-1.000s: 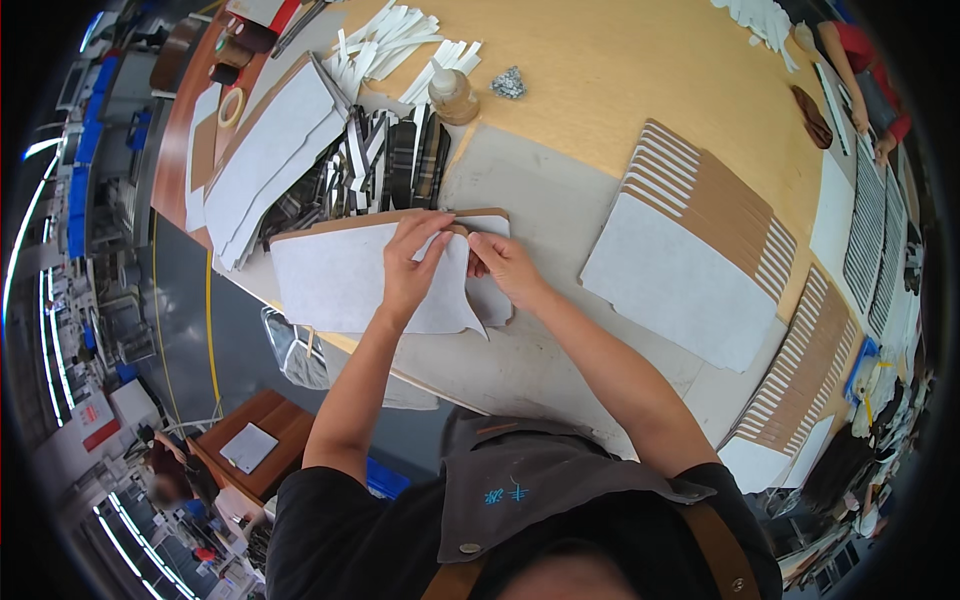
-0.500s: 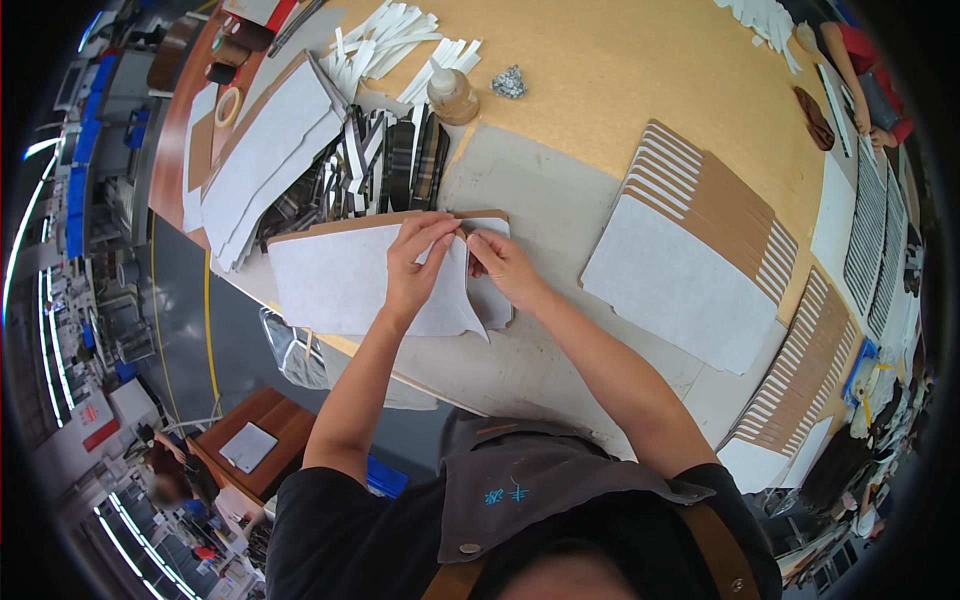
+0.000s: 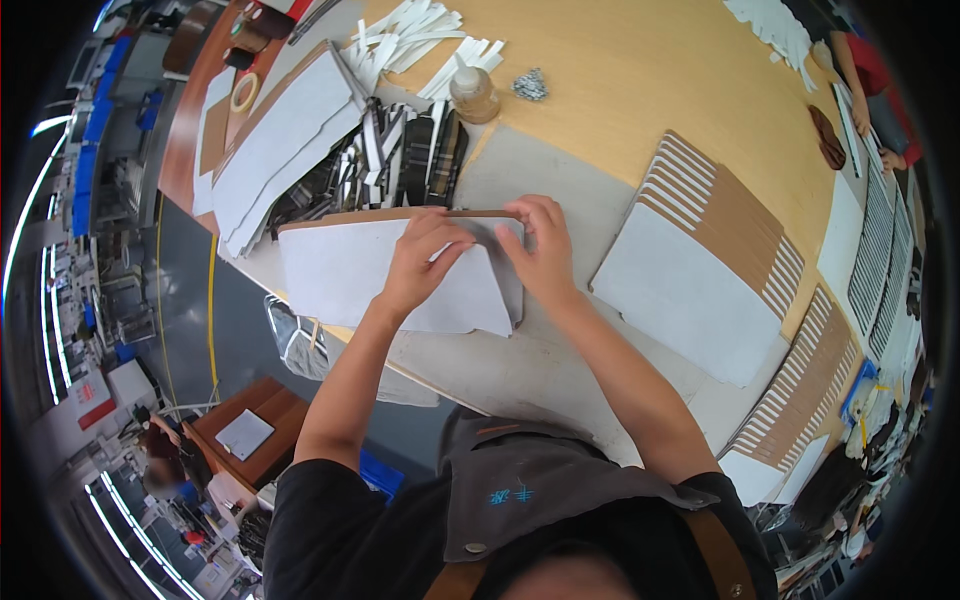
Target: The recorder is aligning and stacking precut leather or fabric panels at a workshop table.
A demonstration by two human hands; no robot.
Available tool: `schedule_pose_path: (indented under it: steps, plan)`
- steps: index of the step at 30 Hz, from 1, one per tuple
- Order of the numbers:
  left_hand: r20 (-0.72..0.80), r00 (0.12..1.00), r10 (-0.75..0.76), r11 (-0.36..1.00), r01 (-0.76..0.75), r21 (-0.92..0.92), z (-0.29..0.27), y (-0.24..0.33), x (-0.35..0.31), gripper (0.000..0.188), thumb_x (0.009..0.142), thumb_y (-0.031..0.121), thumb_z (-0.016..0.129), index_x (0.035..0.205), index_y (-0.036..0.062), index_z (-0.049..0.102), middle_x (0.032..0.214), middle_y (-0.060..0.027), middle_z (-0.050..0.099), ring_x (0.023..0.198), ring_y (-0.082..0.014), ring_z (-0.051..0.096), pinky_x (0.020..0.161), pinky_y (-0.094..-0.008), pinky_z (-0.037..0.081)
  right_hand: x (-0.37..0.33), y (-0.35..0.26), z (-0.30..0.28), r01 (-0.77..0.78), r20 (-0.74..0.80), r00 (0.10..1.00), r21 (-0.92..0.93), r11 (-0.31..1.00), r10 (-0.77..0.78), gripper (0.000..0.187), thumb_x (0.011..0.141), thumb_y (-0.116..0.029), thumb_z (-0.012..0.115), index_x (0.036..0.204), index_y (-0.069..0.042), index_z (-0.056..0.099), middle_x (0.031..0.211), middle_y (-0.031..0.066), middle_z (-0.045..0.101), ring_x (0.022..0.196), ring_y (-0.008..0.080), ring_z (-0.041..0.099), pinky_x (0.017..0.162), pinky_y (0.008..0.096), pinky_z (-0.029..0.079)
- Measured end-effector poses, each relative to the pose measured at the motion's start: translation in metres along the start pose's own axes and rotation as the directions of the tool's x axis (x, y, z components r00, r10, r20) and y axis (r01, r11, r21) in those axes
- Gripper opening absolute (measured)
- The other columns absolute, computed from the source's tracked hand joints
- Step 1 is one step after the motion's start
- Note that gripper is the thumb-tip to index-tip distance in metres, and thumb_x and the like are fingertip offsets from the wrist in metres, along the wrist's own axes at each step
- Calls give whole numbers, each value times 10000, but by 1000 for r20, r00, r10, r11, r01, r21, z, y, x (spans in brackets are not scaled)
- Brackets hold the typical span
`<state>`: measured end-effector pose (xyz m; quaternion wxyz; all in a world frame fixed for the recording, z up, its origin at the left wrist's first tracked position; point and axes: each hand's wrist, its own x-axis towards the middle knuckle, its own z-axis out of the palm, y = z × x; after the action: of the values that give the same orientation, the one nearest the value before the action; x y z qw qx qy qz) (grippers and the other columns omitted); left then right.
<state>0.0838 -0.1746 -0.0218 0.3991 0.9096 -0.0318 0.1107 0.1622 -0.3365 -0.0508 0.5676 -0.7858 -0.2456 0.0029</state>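
Observation:
A panel faced with a white sheet [image 3: 360,275] lies in front of me, with a brown strip [image 3: 350,216] along its far edge. The sheet's right part is lifted off a grey layer [image 3: 508,275] beneath. My left hand [image 3: 425,262] is closed at the sheet's far right corner, thumb and forefinger together on it. My right hand [image 3: 545,250] is at the panel's far right end, thumb apart from its curved fingers; nothing shows between them. Dark and white strips [image 3: 385,165] are heaped just beyond the panel.
To the right lie slotted brown-and-white panels [image 3: 690,270]. Large white sheets [image 3: 285,140] are stacked at the left. A squeeze bottle [image 3: 473,95], a crumpled silver lump [image 3: 530,85] and loose white strips [image 3: 410,40] are farther back. A co-worker's arm [image 3: 855,85] reaches in at far right.
My right hand has moved right, away from my left hand, and its fingers have opened. The left hand stays on the sheet's corner. The whole view has shifted slightly.

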Motion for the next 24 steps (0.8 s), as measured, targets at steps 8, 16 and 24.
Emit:
schedule_pose_path:
  steps: [8, 16, 24]
  plan:
    - [452, 892, -1, 998, -29, 60, -47, -17, 16, 307, 645, 189, 735, 899, 76, 604, 842, -57, 611, 832, -223, 564, 835, -344, 365, -25, -21, -12, -64, 488, 873, 91, 994, 12, 229, 828, -210, 555, 826, 17, 581, 740, 173, 561, 639, 323, 531, 569, 387, 414]
    - [575, 667, -474, 824, 104, 558, -124, -42, 7, 279, 583, 169, 727, 784, 1, 631, 666, -136, 581, 631, -272, 546, 617, -345, 445, -65, -1, -138, -733, 253, 679, 275, 622, 689, 285, 874, -281, 541, 874, -5, 608, 633, -62, 519, 548, 22, 400, 476, 219, 342]
    - [566, 707, -424, 719, 643, -263, 77, 73, 74, 311, 716, 143, 696, 939, -53, 605, 852, -48, 609, 760, -99, 521, 697, -230, 430, -156, 83, -355, -778, -193, 547, 242, 579, 815, 226, 852, -207, 566, 913, 6, 608, 764, -4, 604, 642, 49, 508, 589, 210, 418]
